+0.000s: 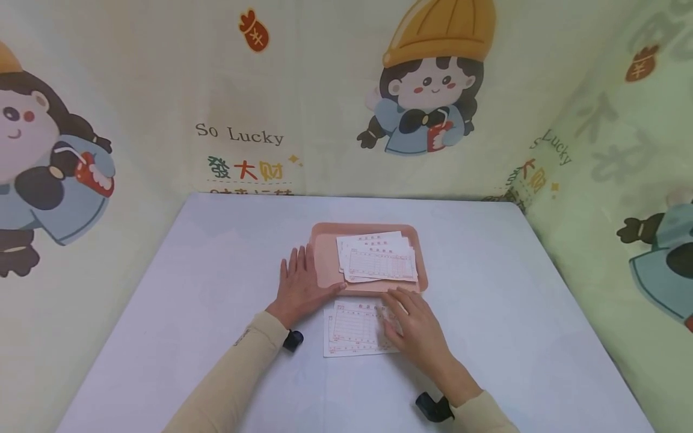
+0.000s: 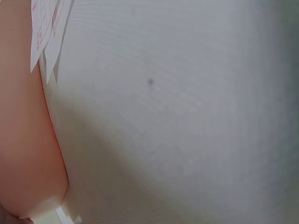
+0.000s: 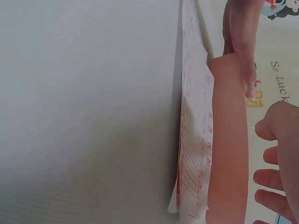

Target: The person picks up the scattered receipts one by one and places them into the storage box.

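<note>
A shallow pink tray (image 1: 326, 264) holds a loose stack of printed paper slips (image 1: 381, 263) toward its right side. My left hand (image 1: 299, 285) rests at the tray's front left corner, fingers straight along the left edge and thumb against the front rim. In front of the tray, more printed slips (image 1: 357, 328) lie overlapping on the table. Over their right end hovers my right hand (image 1: 417, 331), its loosely bent fingers near the tray's front rim. The right wrist view has its fingers (image 3: 271, 179) apart from the slips, holding nothing.
The white table (image 1: 227, 252) extends around the tray on all sides. Behind and beside it hangs a cream cloth (image 1: 319, 102) printed with cartoon figures. Black wrist devices (image 1: 433, 408) sit under both forearms.
</note>
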`<state>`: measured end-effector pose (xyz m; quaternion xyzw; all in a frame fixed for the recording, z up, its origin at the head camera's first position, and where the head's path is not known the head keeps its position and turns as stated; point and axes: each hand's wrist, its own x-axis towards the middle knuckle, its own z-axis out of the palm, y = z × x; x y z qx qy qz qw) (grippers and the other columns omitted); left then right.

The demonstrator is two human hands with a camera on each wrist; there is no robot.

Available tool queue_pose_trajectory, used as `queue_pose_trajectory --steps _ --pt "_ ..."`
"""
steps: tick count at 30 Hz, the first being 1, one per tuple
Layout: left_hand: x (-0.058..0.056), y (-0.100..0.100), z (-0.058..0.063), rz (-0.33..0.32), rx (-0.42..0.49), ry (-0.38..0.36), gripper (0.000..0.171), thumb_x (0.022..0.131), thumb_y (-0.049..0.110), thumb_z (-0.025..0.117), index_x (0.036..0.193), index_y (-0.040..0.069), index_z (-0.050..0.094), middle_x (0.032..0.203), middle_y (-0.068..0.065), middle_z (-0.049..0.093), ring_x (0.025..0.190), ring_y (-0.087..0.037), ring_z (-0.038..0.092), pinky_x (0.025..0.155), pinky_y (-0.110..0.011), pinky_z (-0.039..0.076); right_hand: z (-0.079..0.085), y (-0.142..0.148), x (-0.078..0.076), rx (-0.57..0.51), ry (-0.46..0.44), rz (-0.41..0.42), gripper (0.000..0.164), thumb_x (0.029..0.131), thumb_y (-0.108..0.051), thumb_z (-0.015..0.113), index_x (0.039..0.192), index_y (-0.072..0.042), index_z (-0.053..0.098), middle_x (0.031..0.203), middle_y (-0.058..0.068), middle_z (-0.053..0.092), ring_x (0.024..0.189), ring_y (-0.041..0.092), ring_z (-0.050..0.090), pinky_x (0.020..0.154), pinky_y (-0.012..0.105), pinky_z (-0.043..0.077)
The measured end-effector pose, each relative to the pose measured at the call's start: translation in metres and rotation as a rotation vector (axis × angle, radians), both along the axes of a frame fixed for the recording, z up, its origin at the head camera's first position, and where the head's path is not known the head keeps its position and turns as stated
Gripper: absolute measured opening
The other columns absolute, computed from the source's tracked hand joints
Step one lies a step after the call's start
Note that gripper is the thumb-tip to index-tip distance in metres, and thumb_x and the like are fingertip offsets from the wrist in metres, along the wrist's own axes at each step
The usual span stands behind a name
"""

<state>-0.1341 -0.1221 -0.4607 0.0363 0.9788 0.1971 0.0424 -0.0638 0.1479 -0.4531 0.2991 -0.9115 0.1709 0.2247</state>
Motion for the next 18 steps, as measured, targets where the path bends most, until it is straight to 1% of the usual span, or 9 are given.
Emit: queue_pose_trajectory --steps 5,8,12,18 --pt "0.002 -0.001 0.000 -0.002 0.000 0.010 0.124 0.079 0.083 0.051 0.158 0.001 0.003 0.164 -0.025 0.011 0.154 -0.042 0.006 0.122 -0.061 0.006 -0.002 0.001 0.007 -0.006 -0.040 0.024 0.054 0.078 -0.019 0.081 0.126 -0.003 0.064 0.124 0.014 0.064 0.115 0.031 0.061 0.096 0.047 0.052" --pt "0.002 -0.001 -0.001 0.000 -0.002 0.010 0.124 0.079 0.084 0.050 0.159 0.001 0.003 0.165 -0.024 0.012 0.154 -0.041 0.006 0.122 -0.061 0.006 -0.004 0.001 0.012 0.005 -0.086 0.022 0.054 0.080 -0.023 0.081 0.127 -0.003 0.064 0.127 0.013 0.064 0.116 0.029 0.062 0.097 0.045 0.052" --pt "0.002 -0.001 0.002 0.003 0.006 0.006 0.124 0.079 0.083 0.050 0.159 0.001 0.003 0.165 -0.024 0.011 0.154 -0.041 0.006 0.123 -0.061 0.006 -0.005 0.001 0.016 0.039 -0.136 0.008 0.056 0.080 -0.027 0.082 0.128 -0.005 0.064 0.128 0.012 0.065 0.118 0.028 0.062 0.099 0.044 0.052" --pt "0.002 -0.001 0.003 -0.001 0.010 0.009 0.125 0.079 0.083 0.051 0.159 0.001 0.002 0.165 -0.024 0.011 0.154 -0.041 0.007 0.122 -0.061 0.006 -0.008 0.000 0.019 0.058 -0.139 0.027 0.056 0.078 -0.026 0.083 0.126 -0.004 0.066 0.124 0.011 0.066 0.115 0.027 0.064 0.098 0.043 0.053"
